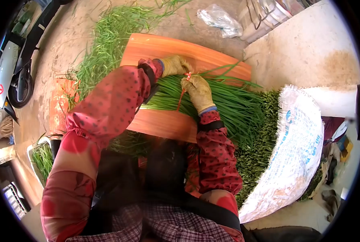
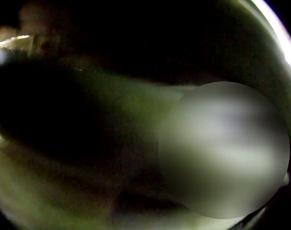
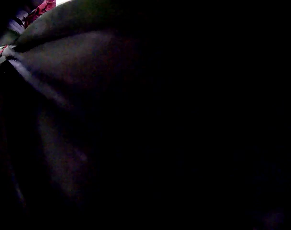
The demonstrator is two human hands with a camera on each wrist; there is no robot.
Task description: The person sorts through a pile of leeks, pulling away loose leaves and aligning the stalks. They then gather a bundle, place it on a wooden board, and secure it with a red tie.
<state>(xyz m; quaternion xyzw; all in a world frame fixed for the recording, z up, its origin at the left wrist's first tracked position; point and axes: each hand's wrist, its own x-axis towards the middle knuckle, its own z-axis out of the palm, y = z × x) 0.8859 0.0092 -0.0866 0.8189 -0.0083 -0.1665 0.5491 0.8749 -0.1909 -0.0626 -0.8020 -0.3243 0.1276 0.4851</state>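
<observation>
A thick bundle of long green chives (image 1: 236, 103) lies across an orange wood-grain board (image 1: 164, 122) in the head view. A thin red tie (image 1: 181, 99) runs up over the bundle to its top. There my left hand (image 1: 173, 65), in a yellowish work glove, pinches the tie with curled fingers. My right hand (image 1: 199, 92), gloved alike, lies over the leaves and pinches the tie close to the left fingertips. The left forearm covers the bundle's left end. Both wrist views are mostly dark and blurred.
Loose green leaves (image 1: 107, 40) heap on the floor beyond the board. On the right, more packed bundles (image 1: 252, 173) stand beside a white woven sack (image 1: 293, 153). A clear plastic bag (image 1: 220, 20) lies at the back. A parked scooter (image 1: 20, 76) stands at the left.
</observation>
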